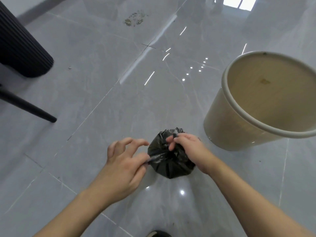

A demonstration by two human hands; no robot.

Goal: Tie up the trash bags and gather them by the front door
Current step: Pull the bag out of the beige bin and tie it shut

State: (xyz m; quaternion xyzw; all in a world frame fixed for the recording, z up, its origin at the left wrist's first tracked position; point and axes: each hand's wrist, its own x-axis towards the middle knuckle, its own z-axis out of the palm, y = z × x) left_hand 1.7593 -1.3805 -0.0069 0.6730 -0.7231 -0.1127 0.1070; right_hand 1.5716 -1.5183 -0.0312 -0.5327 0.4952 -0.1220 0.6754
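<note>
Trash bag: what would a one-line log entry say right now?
stage: tying | black trash bag on floor | left hand pinches flap | right hand grips top

Both forearms are bare from the frame's lower corners to the wrists — no sleeve, watch, ring or glove shows on the left hand [124, 165] or the right hand [189, 147]. At six o'clock, a dark shoe [159, 234] toe with a pale edge — mostly cropped.

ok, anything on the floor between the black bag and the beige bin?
No. In the head view, only bare grey floor tile separates the black trash bag from the beige bin; they stand apart, not touching.
</note>
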